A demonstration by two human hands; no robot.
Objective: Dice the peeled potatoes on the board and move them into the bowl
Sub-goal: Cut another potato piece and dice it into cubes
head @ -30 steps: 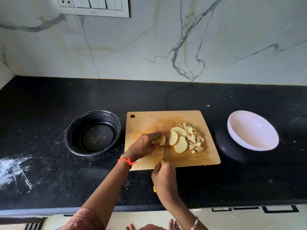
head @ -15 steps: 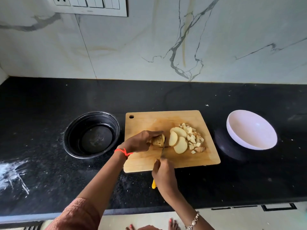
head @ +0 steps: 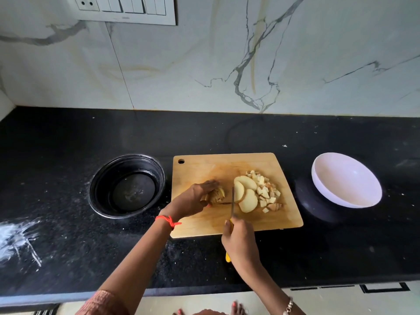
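Observation:
A wooden cutting board (head: pixel 204 226) lies on the black counter. My left hand (head: pixel 193 201) presses a potato piece (head: pixel 217 194) onto the board's middle. My right hand (head: pixel 239 241) grips a yellow-handled knife (head: pixel 232 202), its blade standing edge-down just right of that piece. Three round potato slices (head: pixel 246 196) lean together right of the blade. Behind and beside them sits a heap of diced potato (head: pixel 266 189). An empty white bowl (head: pixel 346 179) rests tilted to the right of the board.
A black round bowl (head: pixel 127 185) stands left of the board, close to its edge. White powder smears (head: pixel 16 237) mark the counter at far left. A marble wall with a switch panel (head: pixel 127 7) rises behind. The counter's front edge runs below my forearms.
The knife blade has shifted slightly right, off the potato piece toward the slices. My left hand still holds the piece in place.

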